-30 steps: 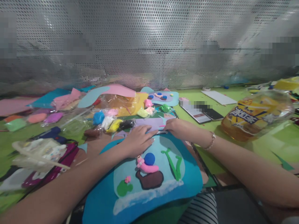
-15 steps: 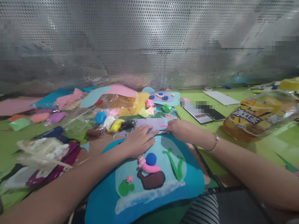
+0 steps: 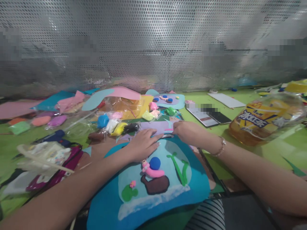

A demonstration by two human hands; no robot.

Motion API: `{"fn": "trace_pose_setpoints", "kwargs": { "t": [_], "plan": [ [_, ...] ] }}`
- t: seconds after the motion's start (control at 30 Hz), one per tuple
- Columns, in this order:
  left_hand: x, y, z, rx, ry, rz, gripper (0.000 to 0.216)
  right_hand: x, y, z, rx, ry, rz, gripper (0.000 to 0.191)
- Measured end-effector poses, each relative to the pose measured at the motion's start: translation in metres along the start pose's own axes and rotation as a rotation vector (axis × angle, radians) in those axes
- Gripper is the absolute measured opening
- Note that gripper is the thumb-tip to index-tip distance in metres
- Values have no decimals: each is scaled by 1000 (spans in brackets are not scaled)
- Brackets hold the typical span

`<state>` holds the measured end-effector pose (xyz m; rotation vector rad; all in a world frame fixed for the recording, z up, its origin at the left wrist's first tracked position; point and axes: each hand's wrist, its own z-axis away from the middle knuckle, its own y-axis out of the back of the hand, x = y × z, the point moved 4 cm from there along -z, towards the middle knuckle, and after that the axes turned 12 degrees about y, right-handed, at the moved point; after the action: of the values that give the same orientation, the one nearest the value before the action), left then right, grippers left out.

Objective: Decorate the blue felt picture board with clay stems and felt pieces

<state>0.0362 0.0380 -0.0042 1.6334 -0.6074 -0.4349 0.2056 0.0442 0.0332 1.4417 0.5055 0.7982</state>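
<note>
Handling is seemingly happening at purple paper [image 3: 155, 125]: left hand [image 3: 143, 144] is resting, fingers slightly apart; whether right hand [image 3: 186, 132] is pinching, I cannot tell; next move is probably needing steadiness.

Along the counter's [image 3: 275, 150] far edge, a perforated metal panel [image 3: 165, 41] shuts us off. Toward the left edge we meet crowded paper sheets [image 3: 51, 99], packets [image 3: 59, 120] and a magenta pouch [image 3: 74, 156], with only slim gaps of counter between. We have more room to the right: one bare strip runs between our right forearm [image 3: 254, 166] and the bottle [image 3: 259, 121], another between the phones [image 3: 201, 115] and the white slab [image 3: 226, 100]. The bottle obstructs the right edge; our forearms bar the way across the near edge.
</note>
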Motion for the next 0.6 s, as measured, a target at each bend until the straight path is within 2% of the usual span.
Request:
{"fn": "trace_pose_setpoints", "kwargs": {
  "t": [0.23, 0.6],
  "plan": [
    [-1, -1, 0, 9, 0, -3, 40, -2, 1, 0, -28, -7, 10, 21],
    [1, 0, 0, -3, 2, -10, 41, -4, 1, 2, -47, -103, 68, 22]
  ]
}}
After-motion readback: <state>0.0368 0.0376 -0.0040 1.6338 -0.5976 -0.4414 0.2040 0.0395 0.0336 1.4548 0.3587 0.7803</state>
